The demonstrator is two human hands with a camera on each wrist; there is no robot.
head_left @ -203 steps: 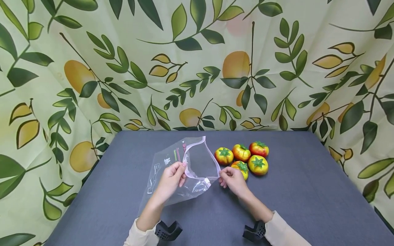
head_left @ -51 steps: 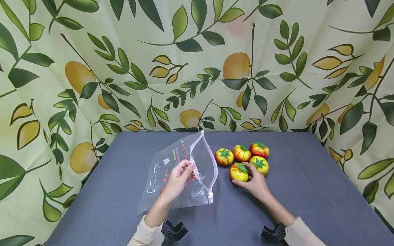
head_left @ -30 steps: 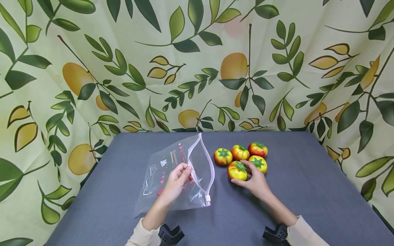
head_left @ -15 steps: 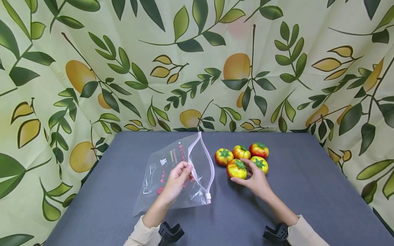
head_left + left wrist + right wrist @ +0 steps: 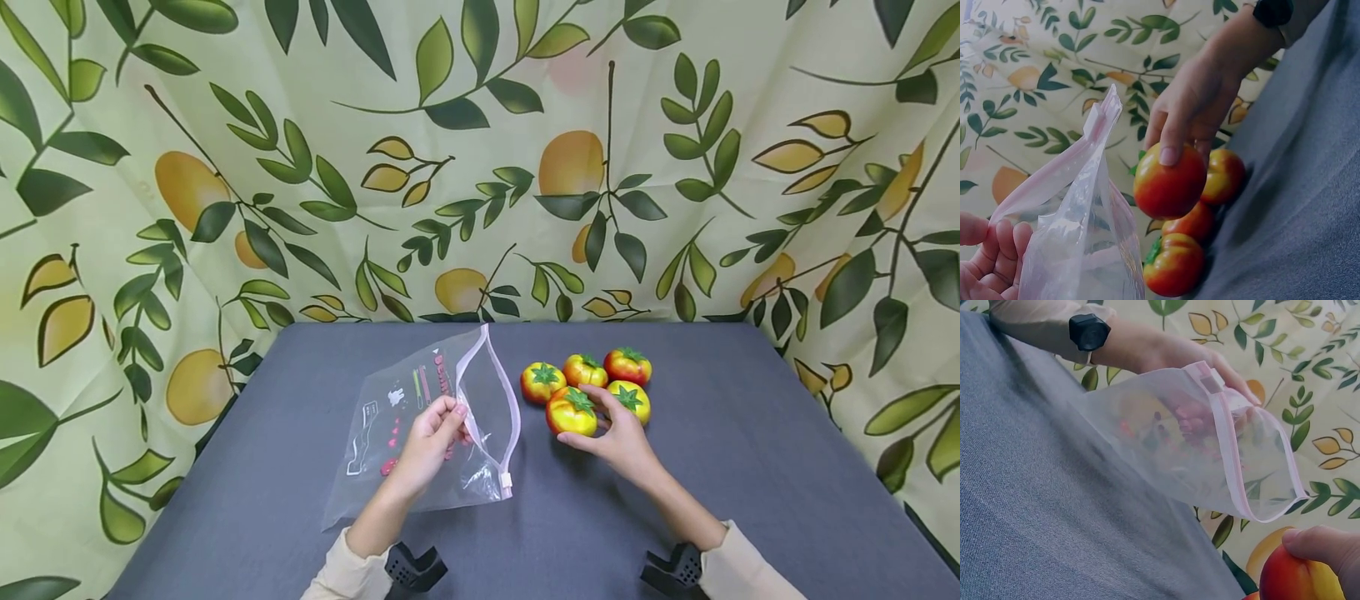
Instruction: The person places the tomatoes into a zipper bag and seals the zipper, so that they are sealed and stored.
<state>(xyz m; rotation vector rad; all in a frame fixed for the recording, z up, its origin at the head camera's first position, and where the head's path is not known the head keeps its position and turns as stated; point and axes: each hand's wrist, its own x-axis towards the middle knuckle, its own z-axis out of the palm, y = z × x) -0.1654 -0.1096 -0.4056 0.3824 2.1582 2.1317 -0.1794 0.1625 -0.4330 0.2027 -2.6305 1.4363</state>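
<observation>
A clear zip bag (image 5: 405, 433) with a pink-white zip edge and printed pictures is pinched at one side of its mouth by my left hand (image 5: 433, 437). Its mouth gapes toward the right, and a white slider (image 5: 1092, 122) sits at the zip's near end. My right hand (image 5: 626, 442) grips a red-and-yellow tomato (image 5: 570, 414) with a green star-shaped top, thumb on the near side and fingers behind. In the left wrist view, this held tomato (image 5: 1169, 184) hangs off the tabletop, in front of other tomatoes. The bag mouth (image 5: 1266, 515) faces it in the right wrist view.
Several similar tomatoes (image 5: 543, 383) sit in a cluster behind and beside my right hand on the dark grey tabletop (image 5: 720, 433). A leaf-and-fruit patterned cloth (image 5: 480, 208) hangs around the back and sides. Each wrist wears a black camera mount (image 5: 416, 568).
My right hand let go of the bag edge, took hold of the nearest tomato and has shifted it slightly left and up. My left hand keeps the bag, whose mouth has turned right and narrowed.
</observation>
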